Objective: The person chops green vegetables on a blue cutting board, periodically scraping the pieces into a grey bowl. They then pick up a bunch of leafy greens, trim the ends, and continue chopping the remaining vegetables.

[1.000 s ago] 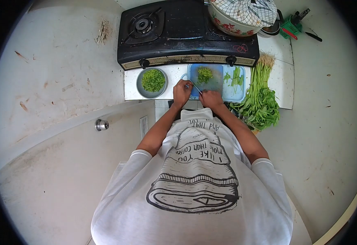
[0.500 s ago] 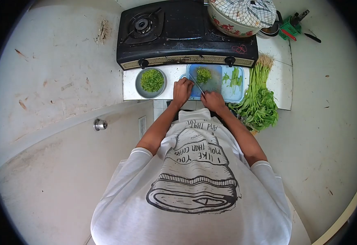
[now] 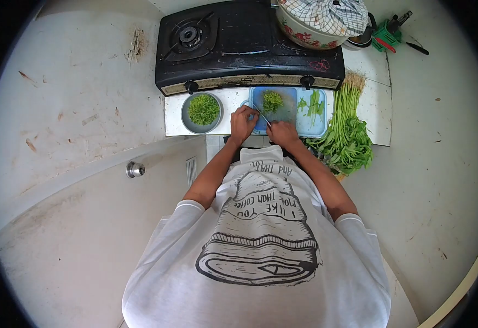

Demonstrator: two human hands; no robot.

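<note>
A knife (image 3: 263, 115) is in my right hand (image 3: 282, 134), its blade slanting up and left over the blue chopping board (image 3: 284, 111). My left hand (image 3: 242, 123) is closed at the board's left edge, fingertips beside the blade; what they pinch is hidden. Just beyond the blade, a small heap of chopped green stems (image 3: 272, 101) lies on the board. Loose green leaves (image 3: 316, 102) rest in the board's paler right section. To the left of my left hand stands a grey bowl (image 3: 184, 121) holding finely chopped greens (image 3: 203, 109).
A large bundle of leafy greens (image 3: 344, 134) with roots lies right of the board, hanging over the counter edge. Behind stands a black gas stove (image 3: 244, 46) bearing a cloth-covered flowered pot (image 3: 310, 39). A green basket (image 3: 387, 36) and another knife (image 3: 417, 48) sit at the back right.
Both hands stay at almost the same spot, with the knife still slanted between them. The right hand has shifted very slightly left. The heap and the bowl look the same.
</note>
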